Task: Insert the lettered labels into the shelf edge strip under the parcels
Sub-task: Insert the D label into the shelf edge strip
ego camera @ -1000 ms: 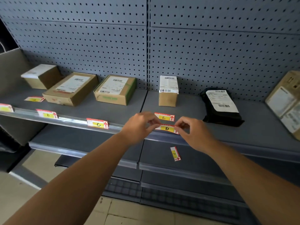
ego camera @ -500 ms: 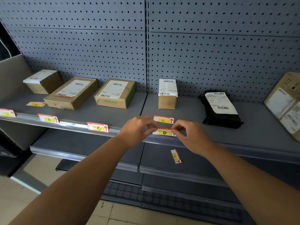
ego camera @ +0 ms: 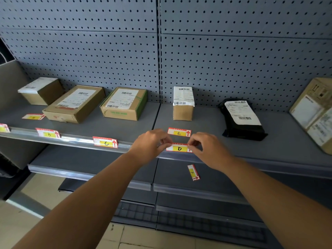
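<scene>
Forearms come in from the bottom corners and meet at the front of the parcel shelf, where your left hand and right hand each pinch one end of the red-and-yellow paper label marked D. Thumbs and forefingers are curled onto its two short edges and you hold it level, its lower edge at the clear plastic edge strip under the small upright cardboard parcel; whether it is already seated in the channel cannot be told. Along the strip to your left, the label marked C and the label marked B sit in place, with another at the far left edge whose letter is cut off. So the left run looks done and D is the step in hand. Still loose: the label marked F lying on the lower grey shelf, the label marked E flat on the upper grey shelf just behind D, and one more label lying by the flat brown box. Farther back, the black plastic mailer bag has no label beneath it yet.
</scene>
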The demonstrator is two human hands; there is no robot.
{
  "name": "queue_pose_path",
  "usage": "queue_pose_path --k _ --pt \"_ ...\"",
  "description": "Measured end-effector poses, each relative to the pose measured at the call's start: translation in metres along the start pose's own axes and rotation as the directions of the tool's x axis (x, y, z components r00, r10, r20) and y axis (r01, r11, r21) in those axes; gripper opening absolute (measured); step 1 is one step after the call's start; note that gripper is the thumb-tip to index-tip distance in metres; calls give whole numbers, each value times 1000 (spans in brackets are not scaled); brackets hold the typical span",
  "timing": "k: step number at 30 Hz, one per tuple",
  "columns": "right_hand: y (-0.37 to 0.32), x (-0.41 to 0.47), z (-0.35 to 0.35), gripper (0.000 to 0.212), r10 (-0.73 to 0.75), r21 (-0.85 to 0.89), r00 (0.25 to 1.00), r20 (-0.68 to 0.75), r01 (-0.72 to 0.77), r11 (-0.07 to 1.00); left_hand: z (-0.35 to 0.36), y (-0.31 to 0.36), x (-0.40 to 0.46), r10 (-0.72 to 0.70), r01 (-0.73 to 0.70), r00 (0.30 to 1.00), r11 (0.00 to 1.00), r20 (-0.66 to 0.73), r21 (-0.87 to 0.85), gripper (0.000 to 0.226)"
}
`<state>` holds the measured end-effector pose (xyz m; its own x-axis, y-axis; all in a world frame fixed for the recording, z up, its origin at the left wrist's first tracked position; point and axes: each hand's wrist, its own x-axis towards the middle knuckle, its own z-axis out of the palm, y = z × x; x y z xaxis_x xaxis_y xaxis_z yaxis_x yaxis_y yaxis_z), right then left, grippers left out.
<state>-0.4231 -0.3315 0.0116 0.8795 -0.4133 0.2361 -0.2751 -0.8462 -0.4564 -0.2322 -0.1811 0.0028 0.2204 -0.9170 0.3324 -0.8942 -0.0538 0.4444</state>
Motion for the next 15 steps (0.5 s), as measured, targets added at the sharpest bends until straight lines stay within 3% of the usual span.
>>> queue_pose_path --k 15 --pt "0 0 -9 4 75 -29 994 81 -73 997 6 0 4 0 6 998 995 55 -102 8"
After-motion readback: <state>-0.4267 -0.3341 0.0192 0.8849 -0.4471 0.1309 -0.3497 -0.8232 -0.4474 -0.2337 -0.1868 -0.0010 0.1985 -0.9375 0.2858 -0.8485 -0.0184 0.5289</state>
